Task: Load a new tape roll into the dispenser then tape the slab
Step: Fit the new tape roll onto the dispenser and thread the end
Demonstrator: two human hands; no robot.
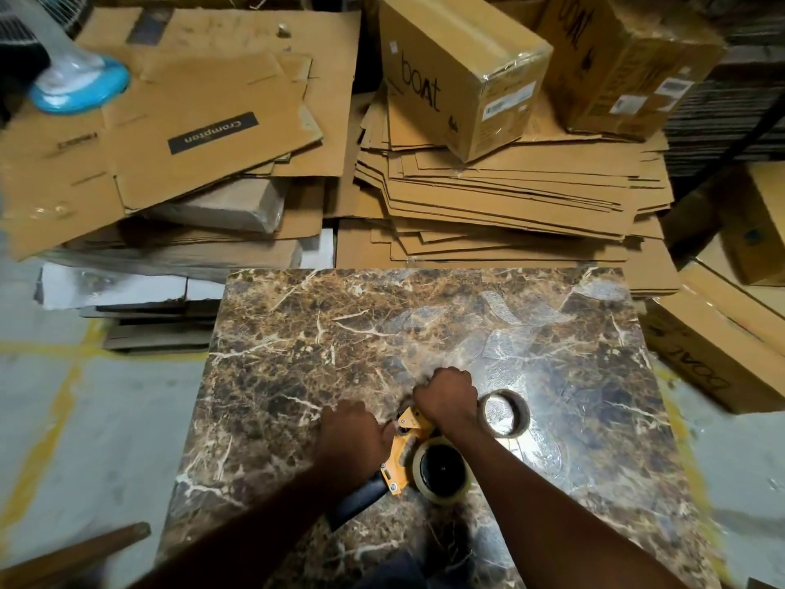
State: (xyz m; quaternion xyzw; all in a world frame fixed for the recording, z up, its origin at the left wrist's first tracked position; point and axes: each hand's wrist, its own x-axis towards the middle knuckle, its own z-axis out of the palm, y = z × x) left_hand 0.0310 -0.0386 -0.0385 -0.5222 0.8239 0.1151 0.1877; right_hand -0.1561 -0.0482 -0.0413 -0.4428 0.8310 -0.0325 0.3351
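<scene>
A brown marble-patterned slab lies flat before me. On its near part rests a yellow tape dispenser with a black handle and a clear tape roll seated on its hub. My left hand presses on the dispenser's left side by the front end. Over the dispenser's front my right hand is closed; what its fingers pinch is hidden. An empty cardboard tape core lies on the slab just right of my right hand.
Flattened cartons are stacked behind the slab, with sealed boxes on top. More boxes stand at the right. A blue fan base sits far left. Grey floor with yellow lines lies left; a wooden stick at bottom left.
</scene>
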